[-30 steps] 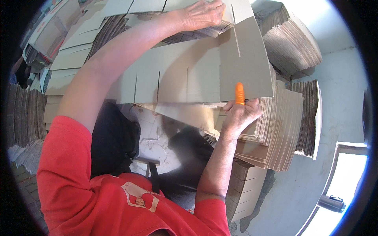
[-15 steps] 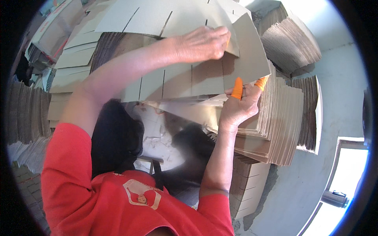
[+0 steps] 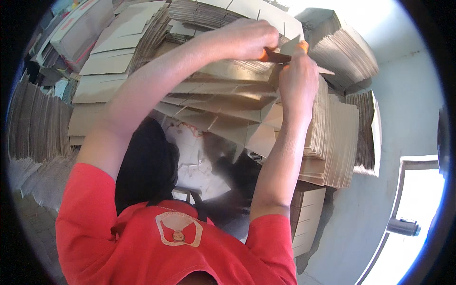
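Observation:
Slotted cardboard strips (image 3: 213, 102), interlocked like a box divider, spread out between my lap and the stacks beyond, hanging partly over the near edge. My left hand (image 3: 251, 40) is closed at the far side, its orange-covered finger pinching a shadowed cardboard piece (image 3: 279, 57). Close to its right, my right hand (image 3: 299, 71) reaches forward with an orange cover on a fingertip. Its fingers are bent around the edge of an upright cardboard sheet (image 3: 290, 45). Both hands partly hide the cardboard they grip.
Piled cardboard sheets (image 3: 339, 137) stand right of my right forearm, with another stack (image 3: 344, 52) behind. More slotted stacks (image 3: 107, 69) lie left, beside a white box (image 3: 80, 33). At far right are a pale wall (image 3: 403, 109) and a bright window.
Both hands have moved farther from my body and closer together. The broad pale slotted sheet no longer lies flat under them; angled, interlocked strips now show below.

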Demonstrator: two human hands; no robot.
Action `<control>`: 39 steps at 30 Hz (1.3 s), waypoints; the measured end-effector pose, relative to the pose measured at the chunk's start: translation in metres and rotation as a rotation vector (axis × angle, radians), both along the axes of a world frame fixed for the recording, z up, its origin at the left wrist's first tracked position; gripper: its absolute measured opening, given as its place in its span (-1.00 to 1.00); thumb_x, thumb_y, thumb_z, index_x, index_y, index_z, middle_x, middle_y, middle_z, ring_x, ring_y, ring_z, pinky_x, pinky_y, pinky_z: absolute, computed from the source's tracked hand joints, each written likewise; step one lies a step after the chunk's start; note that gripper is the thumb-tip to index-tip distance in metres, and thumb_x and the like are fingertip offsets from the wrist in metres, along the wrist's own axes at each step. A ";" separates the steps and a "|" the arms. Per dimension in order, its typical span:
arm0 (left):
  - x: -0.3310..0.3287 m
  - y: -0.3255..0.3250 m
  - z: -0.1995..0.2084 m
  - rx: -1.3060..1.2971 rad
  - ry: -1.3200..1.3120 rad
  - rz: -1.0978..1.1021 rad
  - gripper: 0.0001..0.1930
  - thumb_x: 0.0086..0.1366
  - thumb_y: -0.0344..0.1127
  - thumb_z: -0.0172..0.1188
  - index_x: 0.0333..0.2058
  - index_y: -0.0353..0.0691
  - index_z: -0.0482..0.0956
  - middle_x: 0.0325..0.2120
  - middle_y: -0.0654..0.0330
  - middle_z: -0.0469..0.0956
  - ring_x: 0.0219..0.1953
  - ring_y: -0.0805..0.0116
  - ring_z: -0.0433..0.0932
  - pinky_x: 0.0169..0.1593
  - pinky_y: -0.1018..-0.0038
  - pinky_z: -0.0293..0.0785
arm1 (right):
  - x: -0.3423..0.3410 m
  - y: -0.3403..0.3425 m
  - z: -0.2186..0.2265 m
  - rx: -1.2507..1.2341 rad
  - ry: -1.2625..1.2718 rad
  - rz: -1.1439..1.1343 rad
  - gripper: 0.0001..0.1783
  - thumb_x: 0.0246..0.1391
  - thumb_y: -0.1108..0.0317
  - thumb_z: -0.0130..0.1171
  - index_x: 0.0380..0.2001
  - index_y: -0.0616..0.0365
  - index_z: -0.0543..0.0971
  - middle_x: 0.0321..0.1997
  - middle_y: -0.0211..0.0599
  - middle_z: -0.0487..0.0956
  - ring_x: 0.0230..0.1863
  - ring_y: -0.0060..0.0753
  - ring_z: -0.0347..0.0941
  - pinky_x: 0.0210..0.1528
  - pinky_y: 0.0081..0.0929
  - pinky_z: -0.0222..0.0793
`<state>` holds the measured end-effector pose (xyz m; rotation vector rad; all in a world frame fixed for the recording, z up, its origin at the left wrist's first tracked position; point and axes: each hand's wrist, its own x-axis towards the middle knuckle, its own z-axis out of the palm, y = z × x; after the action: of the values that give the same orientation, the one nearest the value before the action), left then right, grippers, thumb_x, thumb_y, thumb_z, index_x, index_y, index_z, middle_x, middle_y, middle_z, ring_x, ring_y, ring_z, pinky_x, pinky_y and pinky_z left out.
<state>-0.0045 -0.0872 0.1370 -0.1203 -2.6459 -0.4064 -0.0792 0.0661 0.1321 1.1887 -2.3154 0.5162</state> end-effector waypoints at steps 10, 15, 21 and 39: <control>0.028 -0.037 -0.046 0.060 -0.223 0.007 -0.72 0.13 -0.22 0.32 -0.51 -0.37 0.56 -0.65 -0.10 0.47 -0.52 -0.11 0.51 -0.42 0.15 0.36 | -0.105 -0.037 -0.081 0.031 -1.045 -0.106 -0.53 0.07 0.50 0.19 0.10 0.31 0.49 0.01 0.16 0.57 -0.11 -0.01 0.61 -0.08 -0.22 0.51; 0.085 -0.044 -0.081 0.062 -0.297 0.073 -0.69 0.14 -0.15 0.32 -0.31 -0.30 0.63 -0.53 -0.06 0.55 -0.37 -0.06 0.54 -0.25 0.19 0.46 | -0.047 0.036 -0.069 -0.161 -0.102 -0.054 -0.63 0.17 0.31 0.17 0.02 0.21 0.54 -0.20 0.09 0.64 -0.26 -0.04 0.63 -0.22 -0.24 0.52; 0.092 -0.026 -0.117 -0.027 -0.122 0.013 -0.78 0.15 -0.25 0.27 -0.30 -0.27 0.62 -0.46 0.06 0.54 -0.23 0.08 0.52 -0.04 0.26 0.46 | 0.034 0.146 -0.091 0.422 -0.127 -0.231 -0.29 0.14 0.17 0.23 0.31 0.09 0.25 -0.44 -0.10 0.60 -0.51 -0.09 0.57 -0.51 -0.24 0.44; 0.071 -0.050 -0.129 -0.114 0.038 0.164 -0.93 0.16 -0.47 0.14 -0.45 -0.33 0.56 -0.45 0.01 0.57 -0.30 -0.03 0.55 -0.22 0.19 0.48 | -0.077 0.172 -0.092 0.236 0.229 -0.374 -0.65 0.12 0.28 0.24 -0.07 0.20 0.47 -0.11 -0.12 0.61 -0.34 -0.07 0.60 -0.29 -0.22 0.53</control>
<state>0.0664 -0.1375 0.0085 0.0530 -2.6170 -0.1970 -0.1560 0.2377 0.0398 0.8287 -2.3605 -0.0258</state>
